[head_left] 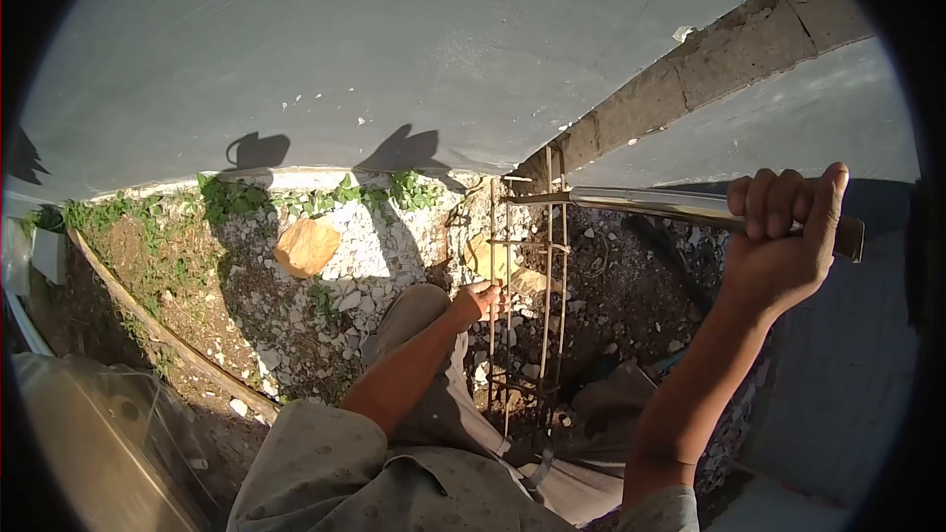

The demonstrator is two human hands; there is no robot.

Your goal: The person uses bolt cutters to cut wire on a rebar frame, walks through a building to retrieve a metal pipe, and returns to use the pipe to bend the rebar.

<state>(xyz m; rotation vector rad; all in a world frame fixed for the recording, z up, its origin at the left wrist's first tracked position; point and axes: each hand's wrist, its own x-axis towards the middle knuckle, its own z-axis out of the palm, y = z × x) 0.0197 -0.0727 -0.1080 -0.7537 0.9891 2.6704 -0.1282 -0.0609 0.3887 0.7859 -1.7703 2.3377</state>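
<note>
A narrow cage of rusty rebar point(548, 325) runs from the wall corner down between the person's legs, with cross ties along it. My left hand point(483, 299) is closed round a bar on the cage's left side. In my right hand point(785, 217), fingers wrapped round its end, is a long metal bar tool point(660, 203). The tool's narrow far tip meets the upper part of the cage near the wall. Exactly how the tip sits on the bars is too small to tell.
A grey wall point(345, 39) rises ahead, with a rough concrete strip point(729, 54) at right. White gravel, green weeds and a tan stone point(307, 247) lie at left, beside a long wooden pole point(177, 340). Clear plastic sheeting point(99, 433) covers something at lower left.
</note>
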